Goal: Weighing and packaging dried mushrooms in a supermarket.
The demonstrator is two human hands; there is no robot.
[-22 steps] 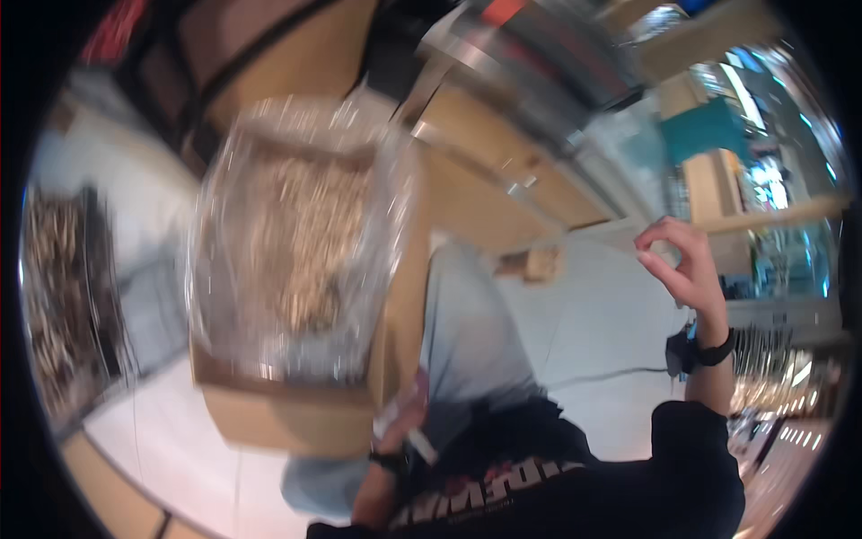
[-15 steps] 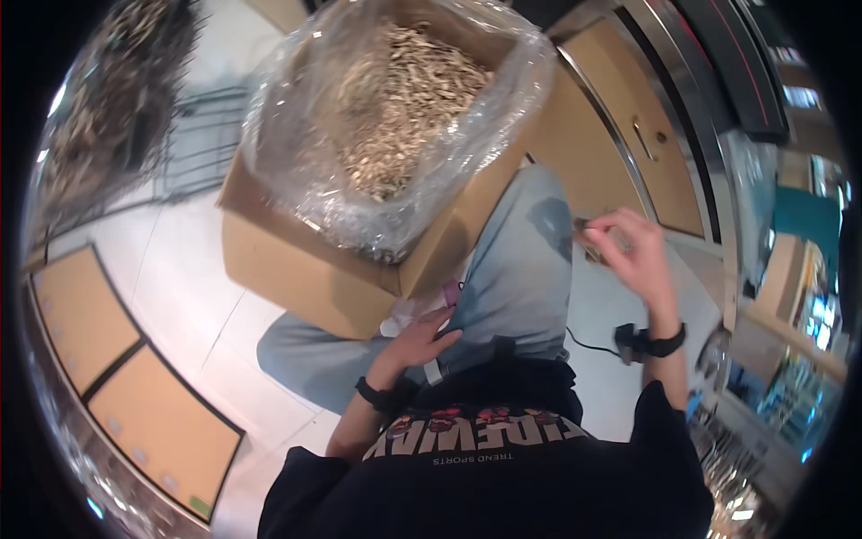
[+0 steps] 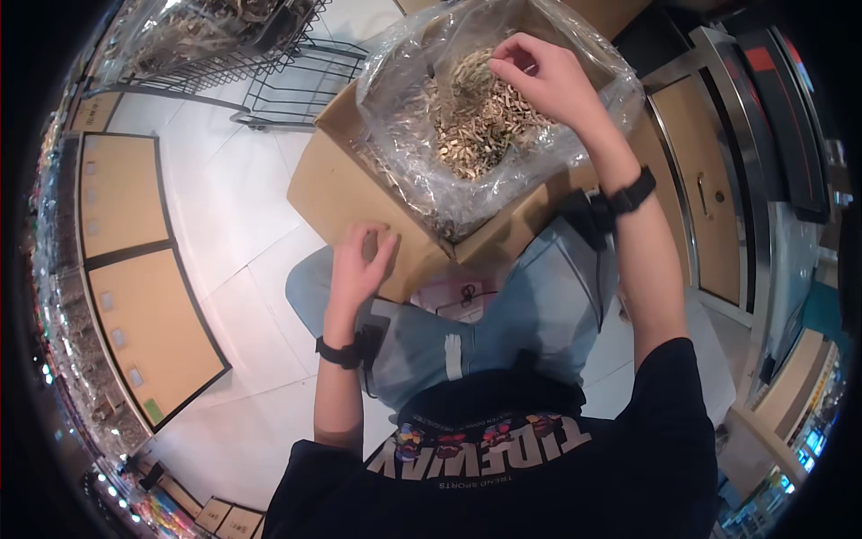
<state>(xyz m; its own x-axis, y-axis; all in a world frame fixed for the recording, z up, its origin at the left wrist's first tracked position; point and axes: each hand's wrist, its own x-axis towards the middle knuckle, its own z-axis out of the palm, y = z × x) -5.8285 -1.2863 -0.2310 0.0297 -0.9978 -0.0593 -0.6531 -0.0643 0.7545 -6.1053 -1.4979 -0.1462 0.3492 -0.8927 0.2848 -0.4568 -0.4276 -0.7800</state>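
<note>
Head: picking, I judge; right hand (image 3: 546, 85) above carton (image 3: 316, 189), near-pinched, hold unclear; left hand (image 3: 356, 271) beside, half-curled, empty; next: lower.

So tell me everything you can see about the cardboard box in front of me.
The cardboard box is plain brown and open at the top, with one corner pointing toward you, close to your jeans. A crinkled, clear plastic liner spreads over its rim. Inside are loose, dry-looking tan and brownish pieces. Your right hand is over the opening; your left hand is at the near left side, though whether it touches the cardboard is unclear.
</note>
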